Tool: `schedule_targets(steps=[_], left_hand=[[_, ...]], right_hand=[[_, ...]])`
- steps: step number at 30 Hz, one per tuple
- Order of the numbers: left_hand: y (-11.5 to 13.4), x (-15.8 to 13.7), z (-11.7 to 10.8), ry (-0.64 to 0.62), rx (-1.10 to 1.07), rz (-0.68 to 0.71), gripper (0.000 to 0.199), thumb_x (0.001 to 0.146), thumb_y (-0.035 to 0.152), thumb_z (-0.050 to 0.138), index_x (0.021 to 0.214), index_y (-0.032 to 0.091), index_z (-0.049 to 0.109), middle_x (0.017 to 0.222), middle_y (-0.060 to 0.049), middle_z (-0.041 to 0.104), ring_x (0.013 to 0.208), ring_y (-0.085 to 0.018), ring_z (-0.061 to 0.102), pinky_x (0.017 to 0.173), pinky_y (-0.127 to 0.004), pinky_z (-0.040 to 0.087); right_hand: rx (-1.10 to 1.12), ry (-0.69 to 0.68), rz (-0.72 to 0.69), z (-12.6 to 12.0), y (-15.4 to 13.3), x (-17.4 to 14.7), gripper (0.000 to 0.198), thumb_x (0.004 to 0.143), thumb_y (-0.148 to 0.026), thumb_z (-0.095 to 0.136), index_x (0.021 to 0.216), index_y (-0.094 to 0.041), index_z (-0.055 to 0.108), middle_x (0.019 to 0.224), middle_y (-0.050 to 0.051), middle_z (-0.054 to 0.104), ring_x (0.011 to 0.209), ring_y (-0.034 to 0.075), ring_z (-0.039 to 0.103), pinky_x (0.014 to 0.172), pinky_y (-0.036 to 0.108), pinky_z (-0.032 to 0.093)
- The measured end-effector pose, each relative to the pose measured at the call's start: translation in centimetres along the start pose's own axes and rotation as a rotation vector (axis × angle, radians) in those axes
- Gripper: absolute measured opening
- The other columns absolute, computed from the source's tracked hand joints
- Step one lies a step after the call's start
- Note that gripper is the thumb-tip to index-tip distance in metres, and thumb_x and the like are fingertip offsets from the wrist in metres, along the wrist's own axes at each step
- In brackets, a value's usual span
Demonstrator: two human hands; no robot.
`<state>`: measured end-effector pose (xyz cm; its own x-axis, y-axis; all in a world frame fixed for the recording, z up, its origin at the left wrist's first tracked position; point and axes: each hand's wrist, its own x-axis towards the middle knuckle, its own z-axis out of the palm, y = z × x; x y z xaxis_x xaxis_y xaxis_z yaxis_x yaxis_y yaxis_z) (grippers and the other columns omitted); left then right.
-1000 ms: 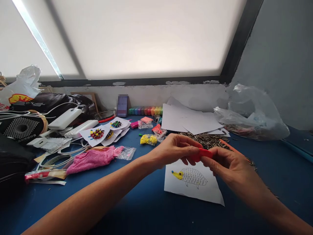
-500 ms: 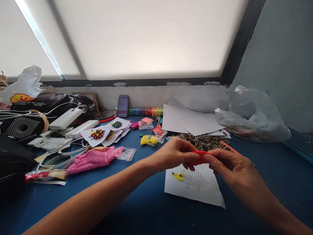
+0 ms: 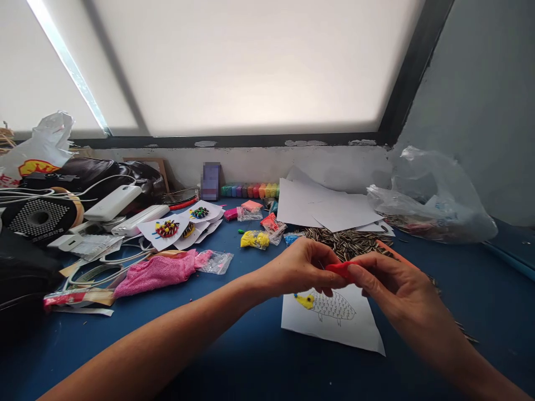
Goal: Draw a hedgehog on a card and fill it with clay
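A small lump of red modelling clay (image 3: 343, 270) is pinched between my two hands above the paper. My left hand (image 3: 304, 270) grips its left end between thumb and fingers. On the other end, the thumb and forefinger of my right hand (image 3: 388, 281) are closed. Below lies a white sheet (image 3: 334, 328) with a pencil-drawn hedgehog (image 3: 333, 309); its snout is filled with yellow clay and tipped with blue. The top of the drawing is partly hidden by my hands. Striped sunflower seeds (image 3: 343, 239) are heaped just behind them.
Yellow clay (image 3: 254, 239) and other packets lie behind my left hand. Finished clay hedgehogs on paper (image 3: 167, 229) sit to the left, near a pink cloth (image 3: 159, 273). White sheets (image 3: 330, 203) are at the back. A plastic bag (image 3: 438, 206) stands at the right.
Both hands have shifted slightly, and the red clay now shows as a longer strip between them. My left hand has dropped a little, uncovering more of the blue clay packet.
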<state>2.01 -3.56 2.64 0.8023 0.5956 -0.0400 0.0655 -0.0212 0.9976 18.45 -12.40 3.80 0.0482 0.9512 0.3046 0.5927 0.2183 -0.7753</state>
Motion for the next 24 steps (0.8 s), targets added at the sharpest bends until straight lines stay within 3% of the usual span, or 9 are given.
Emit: schedule_targets(steps=[4, 9, 17, 20, 24], left_hand=[[0.28, -0.12, 0.09, -0.033, -0.040, -0.035, 0.025, 0.070, 0.031, 0.078, 0.081, 0.012, 0.064, 0.067, -0.001, 0.065, 0.063, -0.011, 0.063, 0.062, -0.024, 0.049], [0.26, -0.23, -0.09, -0.025, -0.023, 0.026, 0.034, 0.075, 0.044, 0.073, 0.084, 0.012, 0.064, 0.069, -0.002, 0.065, 0.065, -0.012, 0.064, 0.060, -0.023, 0.048], [-0.09, -0.15, 0.15, -0.028, -0.034, 0.021, 0.037, 0.072, 0.045, 0.074, 0.080, 0.011, 0.064, 0.068, -0.002, 0.064, 0.063, -0.011, 0.064, 0.057, -0.021, 0.048], [0.11, -0.09, 0.16, -0.003, -0.090, 0.030, 0.036, 0.073, 0.042, 0.075, 0.088, 0.011, 0.066, 0.071, -0.003, 0.065, 0.062, -0.012, 0.064, 0.059, -0.023, 0.049], [0.36, -0.18, 0.15, 0.013, -0.109, 0.069, 0.039, 0.074, 0.042, 0.074, 0.097, 0.012, 0.066, 0.079, -0.006, 0.068, 0.064, -0.014, 0.065, 0.060, -0.026, 0.050]], right_hand=[[0.032, 0.002, 0.028, -0.01, 0.08, 0.05, 0.027, 0.087, -0.048, 0.056, 0.081, -0.025, 0.070, 0.068, -0.001, 0.063, 0.064, 0.015, 0.059, 0.060, 0.025, 0.049], [0.030, 0.013, 0.001, -0.26, 0.18, -0.05, 0.031, 0.092, -0.047, 0.049, 0.085, -0.027, 0.072, 0.071, -0.001, 0.063, 0.066, 0.015, 0.057, 0.060, 0.024, 0.049], [0.060, 0.032, 0.049, -0.02, 0.33, -0.15, 0.031, 0.086, -0.052, 0.056, 0.084, -0.025, 0.072, 0.069, 0.001, 0.065, 0.064, 0.017, 0.059, 0.059, 0.028, 0.051], [0.041, 0.052, 0.078, -0.24, 0.30, -0.02, 0.037, 0.088, -0.055, 0.050, 0.090, -0.025, 0.070, 0.069, 0.001, 0.063, 0.062, 0.016, 0.057, 0.057, 0.026, 0.051], [-0.007, -0.003, 0.065, -0.30, -0.11, 0.22, 0.038, 0.083, -0.058, 0.054, 0.079, -0.024, 0.070, 0.064, 0.001, 0.061, 0.059, 0.016, 0.057, 0.052, 0.026, 0.049]])
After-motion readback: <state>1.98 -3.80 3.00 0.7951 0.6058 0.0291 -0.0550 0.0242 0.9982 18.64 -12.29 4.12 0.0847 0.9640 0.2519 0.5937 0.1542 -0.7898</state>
